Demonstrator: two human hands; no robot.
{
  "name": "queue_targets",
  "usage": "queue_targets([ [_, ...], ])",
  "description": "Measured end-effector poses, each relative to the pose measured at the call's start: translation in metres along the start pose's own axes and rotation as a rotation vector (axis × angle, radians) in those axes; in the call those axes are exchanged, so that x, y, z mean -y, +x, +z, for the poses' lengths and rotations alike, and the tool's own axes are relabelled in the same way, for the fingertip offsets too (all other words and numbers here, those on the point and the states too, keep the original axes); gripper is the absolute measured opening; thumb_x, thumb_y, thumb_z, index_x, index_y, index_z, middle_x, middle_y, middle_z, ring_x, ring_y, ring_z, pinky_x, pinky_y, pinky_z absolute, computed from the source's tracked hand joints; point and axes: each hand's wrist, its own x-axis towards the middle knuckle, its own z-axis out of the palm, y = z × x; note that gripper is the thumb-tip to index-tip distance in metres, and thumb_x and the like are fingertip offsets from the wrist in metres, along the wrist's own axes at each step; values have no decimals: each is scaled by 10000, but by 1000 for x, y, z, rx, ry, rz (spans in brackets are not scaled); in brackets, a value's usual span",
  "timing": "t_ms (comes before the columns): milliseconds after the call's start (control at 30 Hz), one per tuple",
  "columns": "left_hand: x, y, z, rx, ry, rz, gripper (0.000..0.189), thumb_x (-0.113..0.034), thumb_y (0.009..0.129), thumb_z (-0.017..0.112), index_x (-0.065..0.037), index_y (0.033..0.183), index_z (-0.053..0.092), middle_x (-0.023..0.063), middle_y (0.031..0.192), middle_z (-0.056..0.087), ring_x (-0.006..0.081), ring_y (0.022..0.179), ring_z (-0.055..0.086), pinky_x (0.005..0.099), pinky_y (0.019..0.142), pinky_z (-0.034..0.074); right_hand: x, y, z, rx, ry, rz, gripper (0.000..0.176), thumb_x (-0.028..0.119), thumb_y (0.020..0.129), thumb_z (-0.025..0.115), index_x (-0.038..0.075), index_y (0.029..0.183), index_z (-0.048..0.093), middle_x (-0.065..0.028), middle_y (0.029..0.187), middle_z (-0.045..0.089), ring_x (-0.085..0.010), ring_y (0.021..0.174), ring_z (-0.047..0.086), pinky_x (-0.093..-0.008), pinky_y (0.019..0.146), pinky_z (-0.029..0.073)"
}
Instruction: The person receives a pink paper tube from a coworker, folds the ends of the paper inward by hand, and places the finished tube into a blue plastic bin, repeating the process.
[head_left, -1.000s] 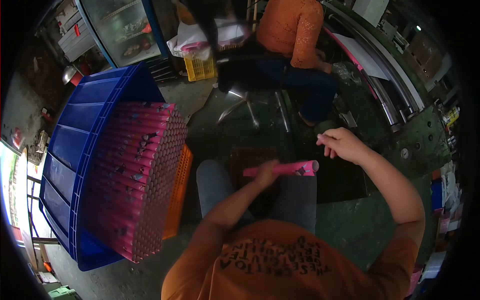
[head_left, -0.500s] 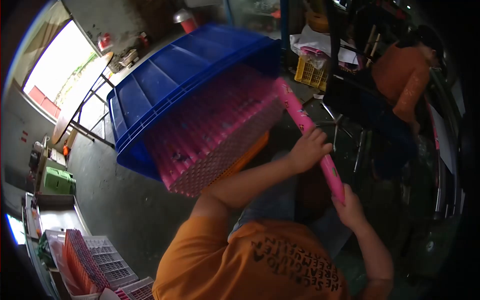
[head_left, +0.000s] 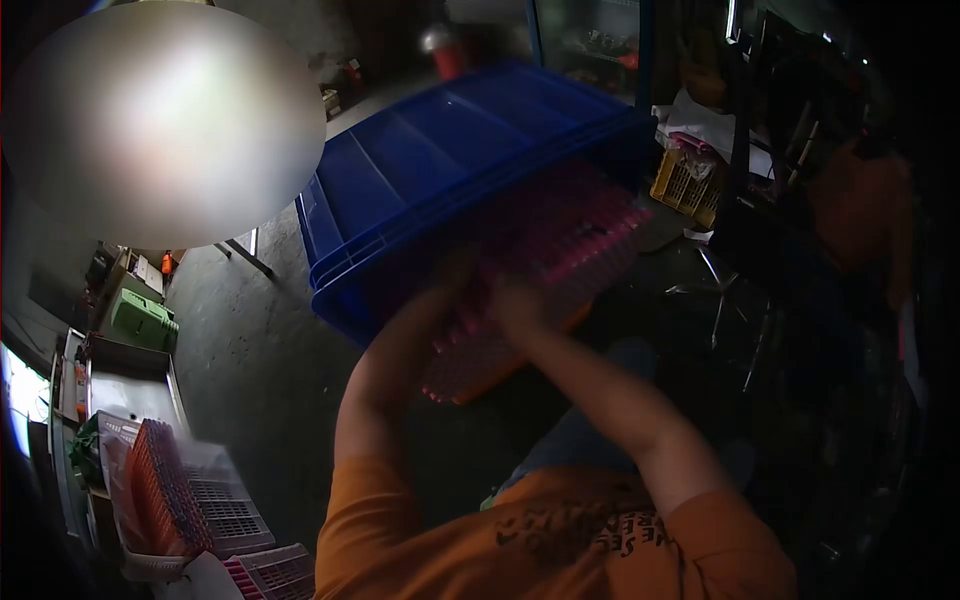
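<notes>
A large blue crate (head_left: 430,160) lies tipped on its side, its opening facing me. Inside it a stack of pink patterned tubes (head_left: 590,235) shows its many round ends. My left hand (head_left: 455,270) reaches into the crate at the left part of the stack; its fingers are dark and blurred. Beside it, my right hand (head_left: 515,305) is at the front of the tubes, also smeared, so what it holds cannot be made out. An orange edge (head_left: 490,385) shows under the stack.
A co-worker's orange sleeve (head_left: 860,210) is at the right, near a yellow basket (head_left: 687,185) and a chair base (head_left: 715,285). White baskets (head_left: 225,505) with orange and pink tubes stand at lower left, below a green crate (head_left: 143,318). A blurred oval covers the upper left.
Both my hands have moved left to the stack in the crate. The single pink tube they held is no longer distinguishable. The view has shifted, so the crate appears farther right.
</notes>
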Motion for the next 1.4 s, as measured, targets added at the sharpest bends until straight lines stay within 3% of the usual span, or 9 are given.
queue_targets([
  [67,-2,-25,-4,-172,-930,-149,358,-272,929,436,-96,1205,582,201,1319,482,297,1241,440,395,996,378,21,4,27,19,-86,-9,262,143,807,515,16,1022,596,-184,869,622,-294,722,636,-380,585,524],
  [100,5,-19,-2,-169,-931,-149,358,-272,929,436,-96,1205,582,201,1319,482,297,1241,440,395,996,378,25,5,38,43,-169,-15,287,139,815,500,19,1057,597,-188,909,620,-300,767,634,-394,626,529],
  [300,69,9,54,-242,-724,77,413,-303,937,431,-75,1264,537,195,1339,467,311,1252,426,374,1051,328,8,5,46,313,180,-239,286,169,855,492,10,1066,604,-208,1059,570,-346,964,564,-431,813,480],
  [367,52,-11,30,-350,-8,67,428,-311,931,446,-68,1274,526,200,1339,462,312,1268,404,370,1082,291,4,-12,5,232,344,-175,271,151,846,518,2,1055,605,-206,1047,570,-347,952,565,-429,802,482],
  [500,75,12,54,-368,-73,109,434,-310,923,468,-62,1276,522,188,1353,451,317,1272,392,399,1072,301,-16,-40,-16,151,688,-170,305,133,826,592,27,1112,590,-184,1019,568,-339,917,576,-419,804,476],
  [733,74,10,39,-232,15,209,377,-220,868,568,-24,1189,557,194,1279,490,360,1202,434,437,1024,348,-8,-39,-3,140,516,-179,314,44,818,572,52,1131,595,-188,922,606,-342,885,597,-406,782,491],
  [800,67,-9,29,-208,23,183,375,-211,864,572,-20,1187,555,199,1273,489,364,1199,434,440,1021,350,-13,-40,-3,315,847,15,314,17,810,522,44,1112,606,-209,1041,610,-365,967,590,-422,826,481],
  [1000,-1,1,30,-169,-6,263,372,-184,852,585,-10,1180,549,212,1258,488,377,1189,434,450,1013,354,-67,-111,-88,324,596,-102,266,64,876,497,58,1126,587,-174,1230,512,-321,1080,523,-413,966,413],
  [1400,-207,-89,84,-311,-169,557,372,-130,828,610,10,1165,537,240,1228,486,402,1168,433,471,997,361,-285,-388,-345,-389,113,870,140,171,829,659,34,856,643,-113,843,631,-250,768,623,-353,664,501],
])
